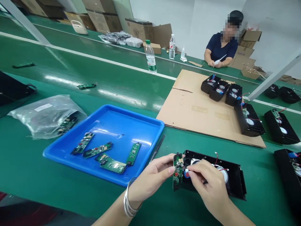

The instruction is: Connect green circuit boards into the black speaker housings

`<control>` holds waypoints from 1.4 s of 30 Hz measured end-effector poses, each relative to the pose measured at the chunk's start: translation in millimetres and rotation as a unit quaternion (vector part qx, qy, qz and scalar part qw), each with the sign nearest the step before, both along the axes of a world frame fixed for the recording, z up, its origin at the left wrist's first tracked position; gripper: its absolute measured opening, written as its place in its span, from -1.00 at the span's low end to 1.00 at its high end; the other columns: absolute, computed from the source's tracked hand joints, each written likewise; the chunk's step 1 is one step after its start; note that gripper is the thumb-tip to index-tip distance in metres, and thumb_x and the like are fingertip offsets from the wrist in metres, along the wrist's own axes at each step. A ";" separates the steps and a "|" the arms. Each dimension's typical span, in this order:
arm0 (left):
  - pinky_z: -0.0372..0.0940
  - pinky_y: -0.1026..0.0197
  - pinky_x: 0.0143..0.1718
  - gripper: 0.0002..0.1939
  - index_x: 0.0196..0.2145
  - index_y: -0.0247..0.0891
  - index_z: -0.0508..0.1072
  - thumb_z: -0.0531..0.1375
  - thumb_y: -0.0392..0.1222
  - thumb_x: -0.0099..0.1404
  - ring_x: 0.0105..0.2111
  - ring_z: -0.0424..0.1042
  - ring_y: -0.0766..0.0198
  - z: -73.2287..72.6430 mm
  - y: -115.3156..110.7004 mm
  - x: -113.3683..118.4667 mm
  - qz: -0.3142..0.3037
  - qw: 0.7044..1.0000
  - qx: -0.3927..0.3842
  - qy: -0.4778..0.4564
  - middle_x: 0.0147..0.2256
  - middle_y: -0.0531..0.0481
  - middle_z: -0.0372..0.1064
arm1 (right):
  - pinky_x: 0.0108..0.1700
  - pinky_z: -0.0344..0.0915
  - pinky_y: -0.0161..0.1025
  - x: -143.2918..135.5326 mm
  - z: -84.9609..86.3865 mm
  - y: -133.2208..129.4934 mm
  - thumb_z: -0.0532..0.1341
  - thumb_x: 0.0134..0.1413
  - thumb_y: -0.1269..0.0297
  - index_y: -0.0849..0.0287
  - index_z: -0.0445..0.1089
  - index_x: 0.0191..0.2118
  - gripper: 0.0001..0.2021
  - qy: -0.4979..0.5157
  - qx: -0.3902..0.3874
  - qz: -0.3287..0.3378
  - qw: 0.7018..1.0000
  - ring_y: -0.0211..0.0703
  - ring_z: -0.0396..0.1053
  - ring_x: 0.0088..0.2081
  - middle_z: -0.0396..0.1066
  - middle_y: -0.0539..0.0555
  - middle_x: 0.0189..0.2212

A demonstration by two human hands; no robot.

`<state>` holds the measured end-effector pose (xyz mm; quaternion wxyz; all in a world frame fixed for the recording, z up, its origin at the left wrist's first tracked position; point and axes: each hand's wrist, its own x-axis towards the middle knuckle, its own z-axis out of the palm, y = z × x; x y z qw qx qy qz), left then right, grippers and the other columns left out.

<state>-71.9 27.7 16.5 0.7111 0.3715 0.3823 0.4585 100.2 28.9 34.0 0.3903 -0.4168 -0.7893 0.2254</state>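
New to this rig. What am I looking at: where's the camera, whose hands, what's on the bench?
No robot here: these are a person's bare hands. The single picture comes from a camera worn on their head, looking forward and down.

The left hand holds a circuit board upright; the right fingers seem to pinch a small white plug beside it. Behind them sits an open black case.

On the green bench, a blue tray holds more boards, with a plastic bag to its left. More black cases stand on a cardboard sheet.
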 end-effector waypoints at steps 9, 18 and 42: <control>0.30 0.10 -0.05 -0.61 -0.12 -0.18 0.45 0.29 -0.10 0.06 -0.12 0.40 0.09 -13.3 -3.5 8.4 0.053 0.998 0.010 0.027 -0.22 -0.10 0.46 | -0.57 0.21 -0.39 1.0 -1.1 -5.9 0.06 0.12 0.44 0.17 0.36 -0.40 -0.83 -0.012 0.038 -0.016 0.999 -0.33 0.24 -0.58 0.32 -0.02 -0.60; 0.48 0.14 -0.27 -0.74 -0.28 -0.19 0.29 0.25 -0.08 0.12 -0.15 0.47 0.10 -4.4 -11.5 21.6 0.191 0.979 0.032 0.057 -0.20 -0.07 0.46 | -0.66 0.12 -0.41 -14.6 -13.0 -7.5 0.01 0.13 0.39 0.17 0.29 -0.47 -0.80 -0.015 0.027 -0.087 0.996 -0.37 0.18 -0.69 0.28 -0.06 -0.68; 0.48 0.09 -0.36 -0.70 -0.38 -0.13 0.18 0.27 -0.05 0.08 -0.28 0.53 0.06 -11.3 -35.0 58.2 0.340 0.930 0.066 0.121 -0.24 -0.12 0.52 | -0.53 0.23 -0.35 -17.4 -24.5 -7.7 0.07 0.13 0.52 0.23 0.27 -0.34 -0.90 -0.042 0.198 -0.099 0.974 -0.30 0.31 -0.59 0.37 -0.01 -0.62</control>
